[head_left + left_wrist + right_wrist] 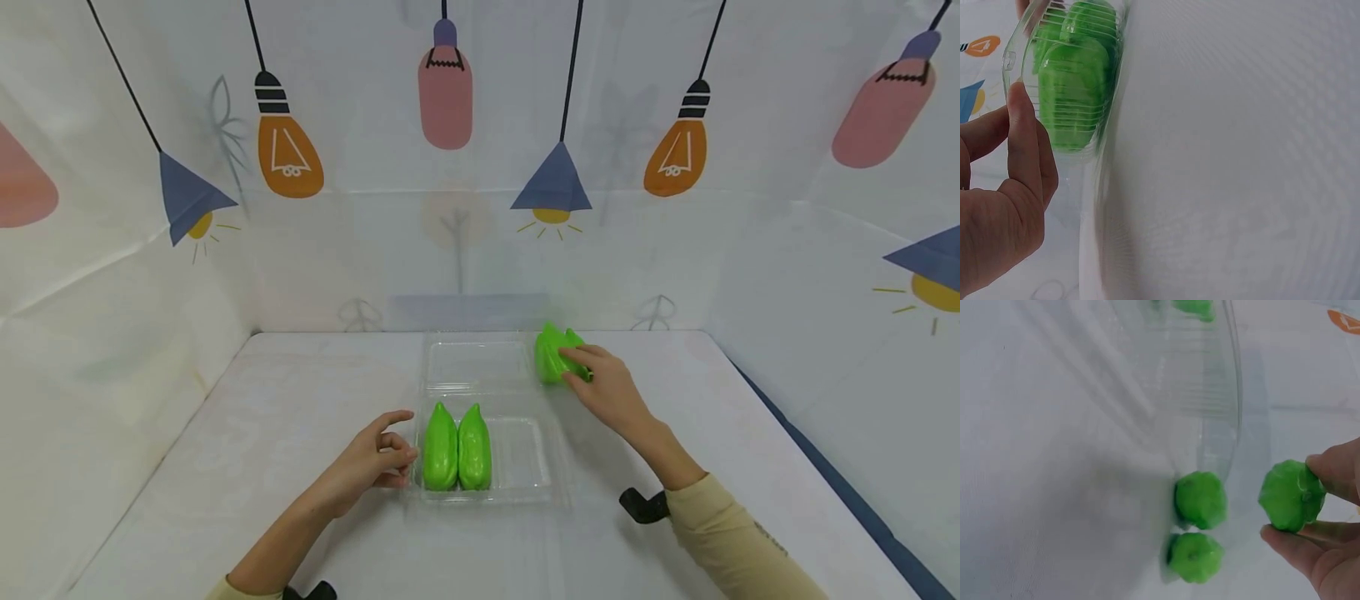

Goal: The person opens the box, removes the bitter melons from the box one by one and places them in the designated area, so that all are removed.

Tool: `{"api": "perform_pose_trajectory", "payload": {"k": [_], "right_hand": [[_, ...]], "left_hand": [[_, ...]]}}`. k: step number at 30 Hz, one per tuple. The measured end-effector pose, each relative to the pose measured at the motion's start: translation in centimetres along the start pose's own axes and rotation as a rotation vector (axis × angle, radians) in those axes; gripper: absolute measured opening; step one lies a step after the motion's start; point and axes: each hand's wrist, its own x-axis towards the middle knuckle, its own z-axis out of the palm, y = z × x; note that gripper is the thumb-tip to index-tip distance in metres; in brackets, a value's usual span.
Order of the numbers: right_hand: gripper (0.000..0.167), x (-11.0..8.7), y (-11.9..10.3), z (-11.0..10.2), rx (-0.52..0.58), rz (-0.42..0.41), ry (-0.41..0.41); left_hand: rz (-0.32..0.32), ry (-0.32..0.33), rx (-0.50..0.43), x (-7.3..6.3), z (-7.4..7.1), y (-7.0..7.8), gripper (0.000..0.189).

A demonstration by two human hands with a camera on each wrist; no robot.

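A clear plastic container lies with its lid opened away. Two shiny green bitter gourds lie side by side in its left half, pointed ends away from me. My left hand is at the container's left edge, thumb and a finger pinching the rim. My right hand, beyond the container's right side, holds another bitter gourd between thumb and fingers, raised off the table. Two loose bitter gourds sit on the table beneath it; in the head view the hand and the held gourd partly hide them.
The white table carries the container near its middle. Behind it hangs a pale backdrop printed with lamps and bulbs, which continues along the left and right sides. A black wrist mount sits by the right sleeve.
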Motion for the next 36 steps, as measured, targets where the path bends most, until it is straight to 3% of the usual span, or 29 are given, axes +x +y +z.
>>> {"api": "perform_pose_trajectory", "payload": {"k": [11,36], "right_hand": [[0.039,0.2,2.2,0.0,-0.052,0.093,0.042],[0.04,-0.2,7.7,0.7,-0.073,0.188,0.097]], "left_hand": [[-0.008,0.011,0.007,0.3,0.1,0.0,0.072],[-0.011,0.002,-0.01,0.0,0.1,0.1,0.075]]}}
